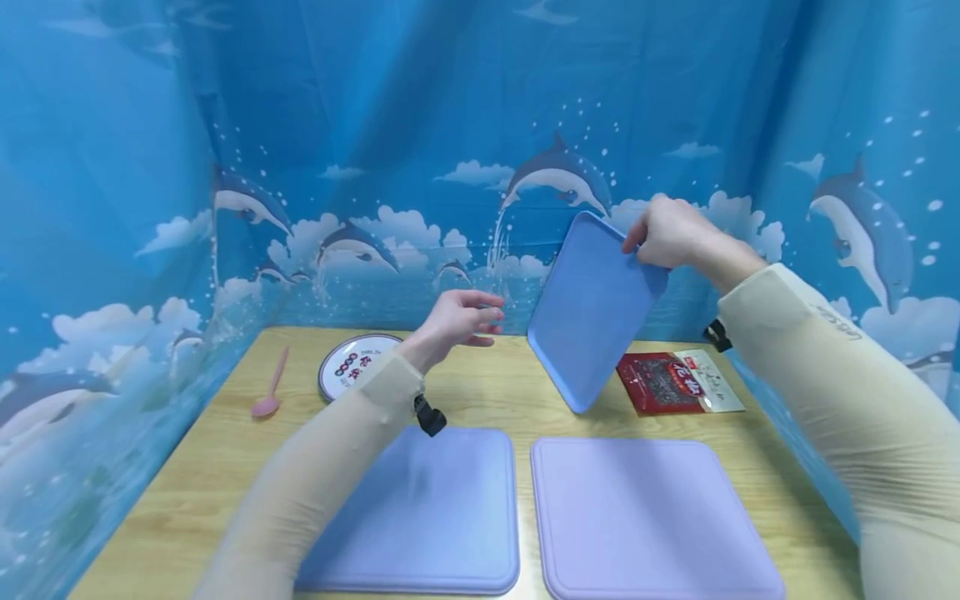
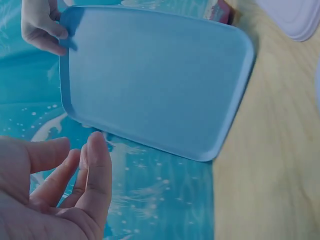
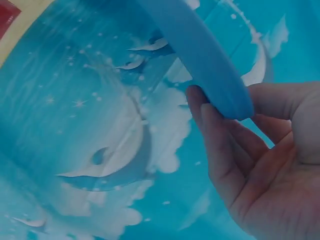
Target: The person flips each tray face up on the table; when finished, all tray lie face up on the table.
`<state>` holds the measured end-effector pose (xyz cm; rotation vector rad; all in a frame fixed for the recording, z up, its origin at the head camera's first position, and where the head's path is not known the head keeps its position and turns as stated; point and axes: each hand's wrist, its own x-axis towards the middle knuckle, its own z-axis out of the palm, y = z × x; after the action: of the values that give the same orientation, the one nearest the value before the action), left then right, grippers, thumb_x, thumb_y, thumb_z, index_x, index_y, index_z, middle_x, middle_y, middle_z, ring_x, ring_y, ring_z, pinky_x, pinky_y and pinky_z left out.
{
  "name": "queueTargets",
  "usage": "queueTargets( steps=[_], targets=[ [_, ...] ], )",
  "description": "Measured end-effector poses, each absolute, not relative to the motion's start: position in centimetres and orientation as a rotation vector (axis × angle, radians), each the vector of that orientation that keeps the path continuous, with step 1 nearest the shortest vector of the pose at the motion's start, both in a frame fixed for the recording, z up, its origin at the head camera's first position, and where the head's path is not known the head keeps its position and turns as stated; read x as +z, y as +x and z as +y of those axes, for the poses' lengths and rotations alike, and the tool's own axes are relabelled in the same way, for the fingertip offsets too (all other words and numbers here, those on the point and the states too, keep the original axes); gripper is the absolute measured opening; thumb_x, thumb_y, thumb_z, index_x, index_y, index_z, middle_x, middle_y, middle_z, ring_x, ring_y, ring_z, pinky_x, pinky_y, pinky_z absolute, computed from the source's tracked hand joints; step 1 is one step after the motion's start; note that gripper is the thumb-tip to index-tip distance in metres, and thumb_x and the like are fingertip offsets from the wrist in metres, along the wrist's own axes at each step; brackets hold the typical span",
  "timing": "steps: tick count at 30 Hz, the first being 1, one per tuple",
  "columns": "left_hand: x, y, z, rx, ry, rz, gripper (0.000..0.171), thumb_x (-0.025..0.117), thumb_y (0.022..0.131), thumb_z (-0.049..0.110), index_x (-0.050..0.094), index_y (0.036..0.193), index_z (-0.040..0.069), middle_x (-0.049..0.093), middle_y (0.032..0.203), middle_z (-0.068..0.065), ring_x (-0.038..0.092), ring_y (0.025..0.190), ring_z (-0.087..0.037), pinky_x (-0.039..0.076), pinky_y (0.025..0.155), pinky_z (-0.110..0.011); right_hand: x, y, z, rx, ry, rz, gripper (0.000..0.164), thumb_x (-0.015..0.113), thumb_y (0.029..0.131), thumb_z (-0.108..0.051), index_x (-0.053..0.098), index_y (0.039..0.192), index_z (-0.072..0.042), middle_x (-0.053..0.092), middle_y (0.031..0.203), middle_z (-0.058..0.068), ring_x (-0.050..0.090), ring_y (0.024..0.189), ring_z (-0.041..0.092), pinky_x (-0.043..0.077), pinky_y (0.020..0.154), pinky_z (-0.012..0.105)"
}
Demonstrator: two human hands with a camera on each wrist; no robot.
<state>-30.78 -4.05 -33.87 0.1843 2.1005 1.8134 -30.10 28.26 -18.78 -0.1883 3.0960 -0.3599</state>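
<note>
A blue rectangular tray (image 1: 592,308) is held up on a slant over the back of the table. My right hand (image 1: 670,233) pinches it at its upper end, thumb on one face and fingers behind, as the right wrist view shows of the tray's edge (image 3: 215,70). To the left of the tray, my left hand (image 1: 463,320) is in the air with loosely bent fingers and nothing in them. In the left wrist view the fingertips (image 2: 97,142) overlap the region just below the tray's long rim (image 2: 150,150).
On the wooden table (image 1: 187,492) lie a bluish mat (image 1: 427,517) and a lilac mat (image 1: 652,517) at the front. Behind them are a pink spoon (image 1: 266,406), a white plate with printed characters (image 1: 360,360) and a red spice packet (image 1: 667,383). A dolphin-print curtain (image 1: 450,100) encloses the table.
</note>
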Motion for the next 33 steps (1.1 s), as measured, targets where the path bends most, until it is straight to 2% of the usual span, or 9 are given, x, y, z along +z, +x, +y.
queueTargets(
  steps=[6,10,13,16,21,24,27,30,33],
  targets=[
    [-36.6,-30.9,-4.0,1.775,0.126,2.059,0.035,0.07,0.112,0.017,0.073,0.147,0.013,0.069,0.152,-0.014,0.078,0.125,-0.032,0.066,0.114,-0.051,-19.8,-29.8,31.9,-0.619,-0.059,2.998,0.036,0.062,0.11,-0.007,0.075,0.142,0.002,0.06,0.155,0.036,0.069,0.126,0.052,0.072,0.096,0.057],
    [-38.4,-31.3,-3.9,1.752,0.077,2.047,0.039,0.068,0.113,0.014,0.069,0.151,0.01,0.066,0.157,-0.016,0.071,0.14,-0.04,0.066,0.114,-0.05,-19.9,-28.9,33.3,-0.769,-0.019,2.935,0.038,0.062,0.112,-0.011,0.071,0.147,0.002,0.053,0.163,0.036,0.066,0.13,0.051,0.073,0.09,0.047],
    [-39.6,-31.6,-3.7,1.759,0.043,2.047,0.042,0.069,0.111,0.012,0.067,0.153,0.009,0.066,0.158,-0.018,0.068,0.143,-0.042,0.066,0.113,-0.049,-20.1,-28.3,34.1,-0.87,0.003,2.9,0.04,0.062,0.114,-0.014,0.068,0.151,0.001,0.047,0.167,0.035,0.065,0.126,0.045,0.073,0.083,0.036],
    [-40.5,-31.7,-3.4,1.801,0.013,2.041,0.044,0.07,0.11,0.01,0.067,0.154,0.009,0.067,0.158,-0.019,0.068,0.143,-0.042,0.066,0.113,-0.051,-20.6,-27.7,34.6,-0.949,0.01,2.866,0.043,0.062,0.115,-0.018,0.066,0.154,0.0,0.046,0.168,0.033,0.065,0.115,0.033,0.069,0.076,0.029],
    [-41.6,-31.7,-2.9,1.914,-0.035,2.022,0.049,0.071,0.107,0.003,0.066,0.155,0.008,0.073,0.149,-0.022,0.076,0.132,-0.037,0.066,0.113,-0.052,-21.8,-27.0,35.2,-1.056,0.015,2.816,0.046,0.063,0.115,-0.02,0.063,0.157,-0.001,0.048,0.167,0.03,0.068,0.092,0.02,0.066,0.07,0.027],
    [-42.0,-31.7,-2.6,1.921,-0.079,2.06,0.048,0.067,0.105,-0.001,0.069,0.152,0.008,0.076,0.142,-0.023,0.082,0.113,-0.029,0.07,0.104,-0.045,-22.9,-26.8,35.5,-1.126,0.023,2.793,0.046,0.064,0.115,-0.019,0.062,0.157,0.0,0.056,0.159,0.028,0.073,0.087,0.016,0.068,0.071,0.027],
    [-42.0,-31.8,-2.7,1.908,-0.105,2.12,0.047,0.064,0.102,-0.004,0.073,0.147,0.007,0.075,0.137,-0.022,0.08,0.097,-0.02,0.073,0.089,-0.035,-24.1,-26.6,35.8,-1.182,0.022,2.773,0.047,0.065,0.115,-0.02,0.062,0.157,0.0,0.063,0.151,0.026,0.077,0.087,0.013,0.07,0.075,0.027],
    [-41.1,-32.2,-3.3,1.884,-0.098,2.179,0.046,0.065,0.102,-0.006,0.073,0.146,0.004,0.073,0.139,-0.024,0.081,0.103,-0.026,0.073,0.083,-0.031,-25.4,-26.5,36.1,-1.208,0.021,2.743,0.049,0.067,0.114,-0.021,0.061,0.158,0.0,0.062,0.155,0.029,0.078,0.093,0.009,0.071,0.082,0.028],
    [-39.4,-33.0,-4.5,1.8,-0.099,2.263,0.045,0.066,0.103,-0.004,0.072,0.147,0.005,0.071,0.145,-0.023,0.08,0.119,-0.035,0.074,0.089,-0.036,-27.6,-26.6,36.5,-1.247,0.036,2.678,0.053,0.07,0.112,-0.02,0.06,0.159,0.0,0.054,0.165,0.03,0.077,0.097,0.005,0.072,0.089,0.031]
  ],
)
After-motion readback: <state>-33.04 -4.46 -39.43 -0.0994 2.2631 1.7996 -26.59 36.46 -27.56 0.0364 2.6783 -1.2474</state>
